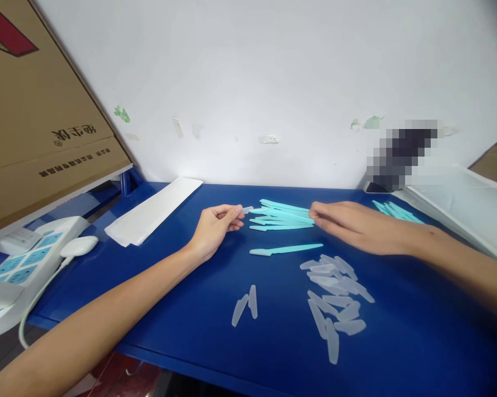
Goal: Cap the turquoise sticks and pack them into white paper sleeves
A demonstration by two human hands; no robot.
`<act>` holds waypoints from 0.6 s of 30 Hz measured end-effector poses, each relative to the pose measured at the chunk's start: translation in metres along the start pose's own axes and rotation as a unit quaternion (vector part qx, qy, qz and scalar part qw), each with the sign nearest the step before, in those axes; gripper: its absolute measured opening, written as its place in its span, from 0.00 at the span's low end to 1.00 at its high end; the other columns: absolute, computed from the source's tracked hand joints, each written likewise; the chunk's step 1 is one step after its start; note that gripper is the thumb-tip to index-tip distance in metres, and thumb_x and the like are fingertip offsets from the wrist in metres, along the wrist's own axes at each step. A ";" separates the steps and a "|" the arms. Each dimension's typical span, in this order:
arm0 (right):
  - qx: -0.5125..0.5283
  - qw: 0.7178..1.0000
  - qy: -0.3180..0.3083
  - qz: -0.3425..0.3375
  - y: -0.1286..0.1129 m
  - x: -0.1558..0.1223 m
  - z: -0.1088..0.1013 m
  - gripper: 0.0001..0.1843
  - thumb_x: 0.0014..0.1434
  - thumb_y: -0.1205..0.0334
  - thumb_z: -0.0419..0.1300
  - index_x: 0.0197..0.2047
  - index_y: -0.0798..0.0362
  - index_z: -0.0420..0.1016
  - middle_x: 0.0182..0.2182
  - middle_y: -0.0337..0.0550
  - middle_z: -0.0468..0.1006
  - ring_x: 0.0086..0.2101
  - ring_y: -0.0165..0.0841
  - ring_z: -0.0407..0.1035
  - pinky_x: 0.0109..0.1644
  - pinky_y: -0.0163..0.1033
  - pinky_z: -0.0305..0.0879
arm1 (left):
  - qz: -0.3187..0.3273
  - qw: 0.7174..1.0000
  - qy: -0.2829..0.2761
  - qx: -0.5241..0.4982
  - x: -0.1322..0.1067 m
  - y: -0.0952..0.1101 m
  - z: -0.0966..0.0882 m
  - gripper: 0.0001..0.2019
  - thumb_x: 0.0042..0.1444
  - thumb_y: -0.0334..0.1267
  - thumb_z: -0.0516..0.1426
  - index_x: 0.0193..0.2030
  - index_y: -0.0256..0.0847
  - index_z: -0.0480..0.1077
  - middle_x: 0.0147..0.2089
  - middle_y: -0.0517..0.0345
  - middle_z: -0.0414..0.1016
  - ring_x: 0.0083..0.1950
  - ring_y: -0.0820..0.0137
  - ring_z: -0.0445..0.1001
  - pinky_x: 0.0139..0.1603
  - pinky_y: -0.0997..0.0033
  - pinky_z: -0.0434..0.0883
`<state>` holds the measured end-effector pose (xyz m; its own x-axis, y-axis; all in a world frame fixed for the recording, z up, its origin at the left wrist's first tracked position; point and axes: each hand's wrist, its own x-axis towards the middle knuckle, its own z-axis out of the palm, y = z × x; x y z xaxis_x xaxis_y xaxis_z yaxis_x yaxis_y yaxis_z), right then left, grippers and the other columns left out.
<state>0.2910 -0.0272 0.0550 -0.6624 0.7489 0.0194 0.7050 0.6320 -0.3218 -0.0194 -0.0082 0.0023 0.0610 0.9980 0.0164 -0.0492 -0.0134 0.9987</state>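
Note:
My left hand pinches a small translucent blade cap between thumb and fingertips. The cap is at the tip of a turquoise eyebrow razor; whether it has slid over the blade is hard to tell. My right hand is closed on that razor's handle end, above several more turquoise razors lying side by side. A single razor lies apart, nearer me. To the right below it is a loose pile of translucent caps. Two caps lie farther left.
A white flat packet lies on the blue table at the left. Beyond it are a power strip with a white plug and a cardboard box. More turquoise razors lie beside a translucent bin at right.

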 end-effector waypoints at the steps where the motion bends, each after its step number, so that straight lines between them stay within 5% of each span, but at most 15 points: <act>1: 0.001 1.000 0.001 -0.001 0.000 0.000 0.000 0.14 0.72 0.51 0.44 0.36 0.47 0.57 0.29 0.41 0.68 0.28 0.35 0.58 0.33 0.43 0.51 | 0.000 1.000 0.000 0.000 0.000 0.000 0.000 0.19 0.49 0.51 0.71 0.35 0.35 0.80 0.35 0.54 0.80 0.33 0.74 0.76 0.37 0.73 0.73; 18: 0.023 1.000 -0.006 0.010 0.002 0.000 -0.003 0.16 0.73 0.48 0.41 0.36 0.47 0.55 0.29 0.39 0.65 0.28 0.34 0.58 0.33 0.43 0.52 | -0.003 1.000 0.009 0.003 -0.001 0.000 0.002 0.19 0.47 0.51 0.71 0.34 0.35 0.79 0.33 0.54 0.79 0.34 0.73 0.75 0.36 0.72 0.74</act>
<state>0.2930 -0.0257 0.0573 -0.6514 0.7587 0.0011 0.7059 0.6066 -0.3657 -0.0174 -0.0093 0.0024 0.0438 0.9990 0.0088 -0.0435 -0.0069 0.9990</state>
